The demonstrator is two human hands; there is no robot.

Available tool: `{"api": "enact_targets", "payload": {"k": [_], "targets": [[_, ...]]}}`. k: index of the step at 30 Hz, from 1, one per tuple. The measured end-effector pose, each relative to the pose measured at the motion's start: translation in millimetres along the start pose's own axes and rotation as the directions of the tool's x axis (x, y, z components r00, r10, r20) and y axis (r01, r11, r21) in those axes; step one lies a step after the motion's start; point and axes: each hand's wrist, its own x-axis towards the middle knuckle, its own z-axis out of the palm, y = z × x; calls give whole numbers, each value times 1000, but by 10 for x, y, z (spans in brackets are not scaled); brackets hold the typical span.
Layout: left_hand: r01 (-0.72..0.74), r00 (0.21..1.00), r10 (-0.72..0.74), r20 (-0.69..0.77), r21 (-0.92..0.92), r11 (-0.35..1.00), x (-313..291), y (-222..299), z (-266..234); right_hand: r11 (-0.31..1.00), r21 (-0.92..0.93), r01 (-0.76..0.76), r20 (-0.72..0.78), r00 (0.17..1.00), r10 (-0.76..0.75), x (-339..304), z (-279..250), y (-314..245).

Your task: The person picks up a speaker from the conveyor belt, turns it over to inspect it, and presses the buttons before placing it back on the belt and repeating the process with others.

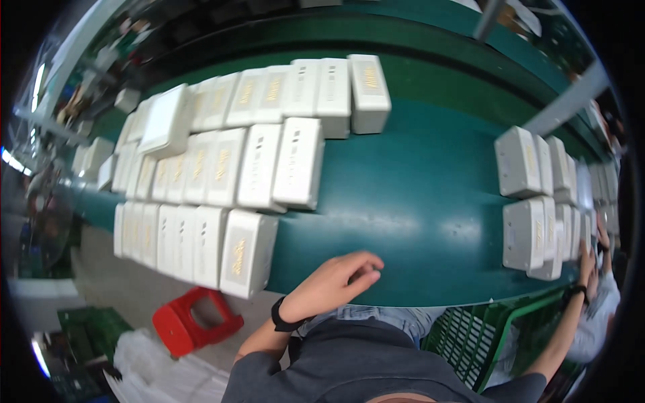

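My left hand [341,277] hovers over the near edge of the green worktable [403,235]. Its fingers are loosely bent with the thumb apart, and nothing shows in them. A white box [248,255] with gold lettering, the nearest of several in rows on the left, stands beside it, untouched. Far to the right, my right hand [587,269] reaches up to the end of a second group of white boxes [524,232]. It is at or against one of them; blur and the picture's rim hide whether its fingers grip.
A green plastic crate [470,342] stands below the table edge at right. On the floor at left is a red stool [195,322] by clear plastic sheeting [154,363]. Another person's hand [603,236] is close to my right hand. A grey post [564,101] rises behind the right boxes.
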Motion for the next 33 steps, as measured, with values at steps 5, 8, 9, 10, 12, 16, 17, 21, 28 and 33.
{"api": "enact_targets", "payload": {"k": [5,8,9,10,12,16,17,21,28,33], "targets": [[-118,728,310,-612,333,935,-46,42,-212,721,685,-109,205,978,-47,-143,367,-21],[-12,539,535,-651,629,778,85,26,-367,829,558,29,47,997,-67,-261,210,-162],[103,462,639,-615,753,650,156,11,-398,881,463,99,-34,995,-94,-295,174,-299],[93,470,637,-611,752,652,235,-3,-420,916,363,169,-121,984,-134,-339,73,-411],[399,496,586,-641,767,502,332,-7,-443,926,225,304,-248,937,-248,-541,-126,-1091],[517,571,550,-609,787,336,348,-1,-446,817,34,575,-415,752,-512,-1221,-983,-2605],[512,591,547,-593,800,314,347,0,-430,770,13,638,-427,700,-573,-1403,-1113,-2932],[145,669,535,-517,796,588,374,-61,-389,498,30,867,-373,471,-799,-2053,-1336,-3974],[-297,619,409,-671,282,912,4,210,-322,322,677,662,-100,515,-851,-2712,-900,-4930],[-431,840,224,-495,-357,829,-90,442,-245,188,927,-325,338,507,-793,-3051,-513,-5133]]}}
